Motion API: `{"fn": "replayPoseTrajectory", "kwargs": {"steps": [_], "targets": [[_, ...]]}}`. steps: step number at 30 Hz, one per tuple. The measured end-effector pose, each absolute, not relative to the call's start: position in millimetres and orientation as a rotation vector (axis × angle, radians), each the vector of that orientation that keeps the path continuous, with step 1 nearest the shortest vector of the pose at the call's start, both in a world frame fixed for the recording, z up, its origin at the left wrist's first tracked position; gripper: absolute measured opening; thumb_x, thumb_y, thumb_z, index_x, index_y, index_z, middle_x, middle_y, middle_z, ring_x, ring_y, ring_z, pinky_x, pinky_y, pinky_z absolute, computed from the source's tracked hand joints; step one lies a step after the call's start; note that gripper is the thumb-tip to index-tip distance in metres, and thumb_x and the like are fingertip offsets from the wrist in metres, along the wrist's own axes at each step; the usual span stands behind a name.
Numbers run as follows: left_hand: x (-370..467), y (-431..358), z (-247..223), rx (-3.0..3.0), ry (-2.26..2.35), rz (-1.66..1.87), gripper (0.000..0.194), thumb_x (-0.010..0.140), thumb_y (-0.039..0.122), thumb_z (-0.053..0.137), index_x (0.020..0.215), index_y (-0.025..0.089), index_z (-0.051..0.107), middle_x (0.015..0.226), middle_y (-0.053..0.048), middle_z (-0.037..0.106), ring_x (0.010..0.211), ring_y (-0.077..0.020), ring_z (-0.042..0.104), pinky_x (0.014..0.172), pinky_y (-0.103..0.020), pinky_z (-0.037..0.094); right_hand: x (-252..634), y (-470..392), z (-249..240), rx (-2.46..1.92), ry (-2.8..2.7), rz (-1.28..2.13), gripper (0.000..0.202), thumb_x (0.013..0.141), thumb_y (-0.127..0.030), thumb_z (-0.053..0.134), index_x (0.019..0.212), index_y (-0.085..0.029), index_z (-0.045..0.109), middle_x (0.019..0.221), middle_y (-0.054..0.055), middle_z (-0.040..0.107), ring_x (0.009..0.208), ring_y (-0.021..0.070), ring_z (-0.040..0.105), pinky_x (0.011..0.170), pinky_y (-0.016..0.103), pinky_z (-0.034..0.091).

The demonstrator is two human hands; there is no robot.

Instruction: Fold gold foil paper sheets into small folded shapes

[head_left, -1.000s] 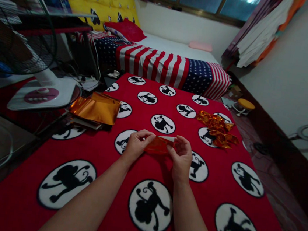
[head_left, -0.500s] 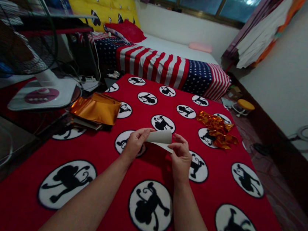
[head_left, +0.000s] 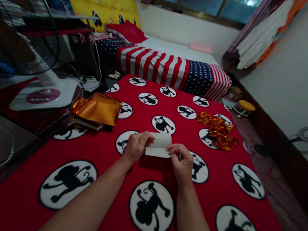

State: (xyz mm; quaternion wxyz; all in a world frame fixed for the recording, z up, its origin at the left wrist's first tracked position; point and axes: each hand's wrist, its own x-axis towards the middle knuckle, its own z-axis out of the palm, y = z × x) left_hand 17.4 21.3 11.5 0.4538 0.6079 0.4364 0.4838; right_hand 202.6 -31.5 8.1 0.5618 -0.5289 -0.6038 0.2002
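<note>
A pale sheet of paper [head_left: 160, 140], curled or folded over with a flap at its near edge, is held above the red patterned cloth [head_left: 111, 199]. My left hand [head_left: 136, 147] grips its left end, thumb on top. At the right end, my right hand [head_left: 181, 159] pinches the lower flap between thumb and fingers. To the left lies a stack of orange metallic foil sheets [head_left: 99, 109] on top of other papers. Several crumpled or folded orange foil pieces [head_left: 219, 130] lie together at the right.
A fan with a white base [head_left: 45, 95] stands on the left beside a cluttered desk [head_left: 58, 26]. Beyond the cloth is a bed with a striped, starred cover [head_left: 154, 63]. A yellow stool [head_left: 246, 105] is near the right wall.
The paper's near flap has opened out lower and shows wider. My right hand's fingers have come down onto the paper. The foil has not moved.
</note>
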Motion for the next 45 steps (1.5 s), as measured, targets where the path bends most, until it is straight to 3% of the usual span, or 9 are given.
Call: {"fn": "replayPoseTrajectory", "kwargs": {"steps": [9,15,19,23,26,31,40,42,45], "targets": [[14.9,29.1,6.6,1.843,1.167,0.945,0.052,0.094,0.048,0.038,0.072,0.019,0.075,0.084,-0.006,0.074,0.079,-0.0191,0.066,0.074,-0.027,0.045,222.7,-35.8,15.4,-1.217,-1.637,0.603,0.024,0.068,-0.004,0.052,0.073,-0.023,0.064,0.099,0.004,0.071,0.096,0.0221,0.063,0.088,0.038,0.047],[-1.3,37.8,16.0,1.775,0.903,0.756,0.056,0.095,0.052,0.031,0.087,0.017,0.074,0.091,-0.009,0.073,0.086,-0.0203,0.066,0.078,-0.028,0.048,225.6,-36.7,19.9,-1.183,-1.774,0.714,0.035,0.062,0.0,0.049,0.073,-0.025,0.071,0.091,0.002,0.074,0.094,0.0216,0.066,0.088,0.04,0.05],[-18.1,39.1,30.9,1.936,0.697,0.522,0.037,0.08,0.048,0.063,0.104,0.021,0.072,0.119,-0.01,0.067,0.108,-0.0228,0.062,0.094,-0.03,0.044,228.4,-37.0,20.0,-1.189,-1.807,0.735,0.039,0.059,0.001,0.047,0.072,-0.025,0.073,0.088,0.001,0.075,0.095,0.0218,0.066,0.088,0.04,0.051],[-26.7,28.8,34.6,2.156,0.661,0.413,0.074,0.054,0.038,0.086,0.123,0.026,0.063,0.138,-0.01,0.055,0.126,-0.0281,0.049,0.108,-0.04,0.035,229.5,-37.3,21.3,-1.183,-1.8,0.772,0.038,0.062,0.0,0.048,0.074,-0.025,0.073,0.087,0.001,0.074,0.089,0.0208,0.067,0.084,0.038,0.052],[-23.6,17.8,26.4,2.213,0.733,0.479,0.075,0.057,0.027,0.084,0.127,0.027,0.058,0.139,-0.01,0.053,0.128,-0.0281,0.046,0.108,-0.043,0.035,228.9,-38.5,22.8,-1.185,-1.779,0.796,0.033,0.066,-0.001,0.051,0.075,-0.025,0.073,0.088,0.002,0.074,0.086,0.0201,0.067,0.082,0.036,0.052],[-16.0,8.5,17.2,2.215,0.869,0.608,0.042,0.066,0.018,0.077,0.107,0.022,0.068,0.134,-0.009,0.058,0.123,-0.0256,0.052,0.106,-0.041,0.039,227.0,-41.2,18.9,-1.253,-1.759,0.792,0.021,0.075,-0.008,0.059,0.077,-0.024,0.073,0.091,0.003,0.073,0.087,0.0209,0.066,0.082,0.037,0.05],[-21.0,7.9,23.7,2.267,0.792,0.547,0.069,0.061,0.017,0.077,0.127,0.026,0.057,0.14,-0.008,0.052,0.128,-0.0271,0.046,0.11,-0.043,0.035,224.1,-44.1,4.4,-1.421,-1.522,0.7,0.013,0.085,-0.029,0.062,0.083,-0.022,0.072,0.081,0.003,0.072,0.073,0.019,0.063,0.066,0.03,0.046],[-16.1,7.5,19.3,2.256,0.842,0.581,0.063,0.061,0.026,0.082,0.12,0.025,0.063,0.136,-0.008,0.055,0.124,-0.0275,0.05,0.106,-0.043,0.038,222.7,-44.0,5.0,-1.438,-1.517,0.694,0.013,0.085,-0.029,0.061,0.081,-0.021,0.071,0.08,0.003,0.071,0.072,0.0182,0.062,0.066,0.029,0.045],[-7.8,8.9,10.6,2.228,0.922,0.706,0.022,0.077,0.031,0.072,0.098,0.024,0.073,0.122,-0.006,0.065,0.112,-0.0236,0.057,0.098,-0.04,0.043,220.3,-43.2,5.4,-1.485,-1.539,0.677,0.012,0.084,-0.027,0.06,0.079,-0.02,0.068,0.074,0.002,0.067,0.067,0.0163,0.058,0.063,0.028,0.043]]}}
